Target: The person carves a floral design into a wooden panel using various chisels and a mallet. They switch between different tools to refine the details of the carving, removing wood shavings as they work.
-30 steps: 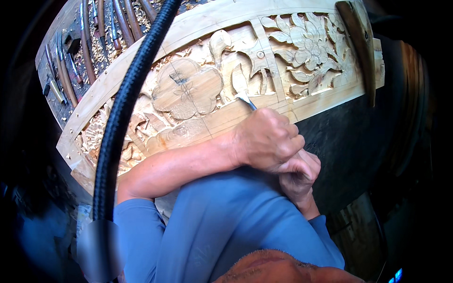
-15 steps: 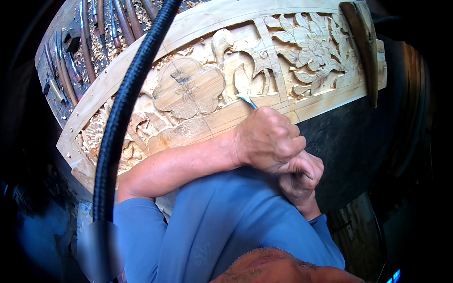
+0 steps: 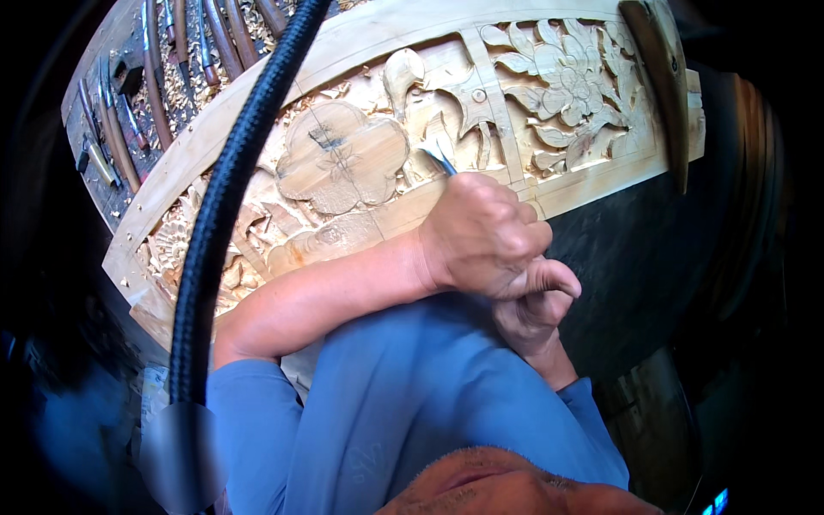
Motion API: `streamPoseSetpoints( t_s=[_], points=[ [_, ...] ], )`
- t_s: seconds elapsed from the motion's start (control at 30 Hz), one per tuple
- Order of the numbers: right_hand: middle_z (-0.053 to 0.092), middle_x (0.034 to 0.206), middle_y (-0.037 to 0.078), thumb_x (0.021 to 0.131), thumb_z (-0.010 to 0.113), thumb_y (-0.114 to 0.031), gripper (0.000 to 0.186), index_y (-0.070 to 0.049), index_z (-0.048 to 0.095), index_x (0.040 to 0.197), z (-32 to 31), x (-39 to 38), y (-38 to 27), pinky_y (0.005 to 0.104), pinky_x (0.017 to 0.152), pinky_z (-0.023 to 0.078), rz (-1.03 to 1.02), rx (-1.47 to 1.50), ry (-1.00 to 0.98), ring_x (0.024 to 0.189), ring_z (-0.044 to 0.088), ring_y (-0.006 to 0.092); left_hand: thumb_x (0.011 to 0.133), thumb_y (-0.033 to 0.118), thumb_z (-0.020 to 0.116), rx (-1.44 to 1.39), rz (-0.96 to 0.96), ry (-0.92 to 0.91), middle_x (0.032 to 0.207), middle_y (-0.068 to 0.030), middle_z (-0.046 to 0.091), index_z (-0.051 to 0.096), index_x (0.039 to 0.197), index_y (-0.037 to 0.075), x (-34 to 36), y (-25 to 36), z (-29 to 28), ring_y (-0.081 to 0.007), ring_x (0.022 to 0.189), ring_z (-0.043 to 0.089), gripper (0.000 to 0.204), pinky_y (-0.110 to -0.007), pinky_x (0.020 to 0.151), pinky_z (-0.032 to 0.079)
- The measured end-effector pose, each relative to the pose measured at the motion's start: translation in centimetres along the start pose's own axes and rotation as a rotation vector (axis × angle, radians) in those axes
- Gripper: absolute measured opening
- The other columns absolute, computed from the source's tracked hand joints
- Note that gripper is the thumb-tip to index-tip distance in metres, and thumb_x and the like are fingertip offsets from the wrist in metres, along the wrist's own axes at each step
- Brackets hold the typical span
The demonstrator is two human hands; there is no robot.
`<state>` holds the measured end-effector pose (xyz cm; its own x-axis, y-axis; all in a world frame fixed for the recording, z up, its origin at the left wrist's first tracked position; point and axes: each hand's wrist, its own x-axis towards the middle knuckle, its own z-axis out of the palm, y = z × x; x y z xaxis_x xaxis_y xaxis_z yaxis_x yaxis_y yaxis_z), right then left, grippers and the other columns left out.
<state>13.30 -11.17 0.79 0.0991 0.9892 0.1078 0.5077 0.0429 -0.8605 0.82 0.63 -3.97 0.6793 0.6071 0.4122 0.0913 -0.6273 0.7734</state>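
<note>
A carved wooden panel [image 3: 382,225] with a raised flower outline lies before me, its recesses strewn with shavings. My left hand [image 3: 487,232] is closed in a fist round a chisel [image 3: 443,161], whose narrow metal blade sticks out beyond it. The blade's tip rests in the recess just right of the round flower, against a small leaf shape. Close behind the left, my right hand [image 3: 534,307] is closed too, fingers curled and thumb along the top, at the chisel's back end. Both hands hide the handle.
Several carving tools [image 3: 154,77] lie among shavings at the far left. A dark wooden bar [image 3: 661,86] crosses the panel's right end. A black braided cable [image 3: 215,223] runs across the left of the view. The dark tabletop [image 3: 627,266] shows on the right.
Both hands have shifted slightly up and left together with the chisel. Its tip has moved deeper into the recess, toward the round flower. The panel looks almost unmoved.
</note>
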Motion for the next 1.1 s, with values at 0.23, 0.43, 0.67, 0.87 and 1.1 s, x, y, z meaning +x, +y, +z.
streamPoseSetpoints(
  t_s=[0.23, 0.43, 0.67, 0.87, 1.1],
  points=[
    [0.064, 0.075, 0.010, 0.082, 0.075, 0.006, 0.010, -0.001, 0.070, 0.087, -1.8, -0.3, -0.1, 0.0351, 0.059, 0.051, -0.046, -0.153, -0.061, 0.063, 0.067, 0.0304, 0.094, 0.061, 0.072, -0.123, 0.148, 0.011, 0.061, -0.0015, 0.048, 0.050, 0.066, 0.015, 0.4, 0.4, 0.8, -0.0217, 0.050, 0.056, 0.059, -0.038, 0.044, 0.042],
    [0.064, 0.074, 0.011, 0.085, 0.073, 0.007, 0.009, 0.000, 0.068, 0.087, -1.8, 0.2, -0.8, 0.0342, 0.059, 0.050, -0.053, -0.111, -0.079, 0.063, 0.067, 0.0287, 0.091, 0.064, 0.074, -0.126, 0.134, -0.016, 0.061, -0.0023, 0.048, 0.049, 0.065, 0.014, 0.2, 0.6, 0.5, -0.0215, 0.050, 0.055, 0.062, -0.038, 0.044, 0.041],
    [0.065, 0.075, 0.012, 0.085, 0.074, 0.006, 0.009, 0.001, 0.067, 0.085, -1.4, 0.5, -0.5, 0.0341, 0.059, 0.050, 0.032, -0.056, -0.064, 0.062, 0.067, 0.0288, 0.094, 0.064, 0.072, -0.066, 0.012, 0.010, 0.057, -0.0020, 0.054, 0.051, 0.062, 0.016, 0.6, 0.1, -0.5, -0.0221, 0.052, 0.063, 0.061, -0.038, 0.046, 0.048],
    [0.064, 0.073, 0.013, 0.085, 0.077, 0.000, 0.007, 0.002, 0.070, 0.083, -2.3, -1.3, 0.0, 0.0372, 0.057, 0.049, 0.088, -0.180, -0.047, 0.061, 0.066, 0.0305, 0.092, 0.064, 0.074, -0.177, 0.157, -0.098, 0.064, -0.0043, 0.051, 0.052, 0.068, 0.013, 0.7, 0.7, 1.3, -0.0233, 0.053, 0.057, 0.060, -0.039, 0.047, 0.044],
    [0.065, 0.076, 0.014, 0.081, 0.075, 0.004, 0.005, 0.003, 0.070, 0.083, -2.4, -0.1, -1.3, 0.0365, 0.058, 0.049, 0.075, -0.098, -0.101, 0.064, 0.068, 0.0326, 0.095, 0.064, 0.071, -0.168, 0.102, -0.115, 0.060, -0.0039, 0.055, 0.056, 0.065, 0.014, 0.8, 0.8, 0.0, -0.0245, 0.054, 0.064, 0.060, -0.038, 0.047, 0.048]
  ],
)
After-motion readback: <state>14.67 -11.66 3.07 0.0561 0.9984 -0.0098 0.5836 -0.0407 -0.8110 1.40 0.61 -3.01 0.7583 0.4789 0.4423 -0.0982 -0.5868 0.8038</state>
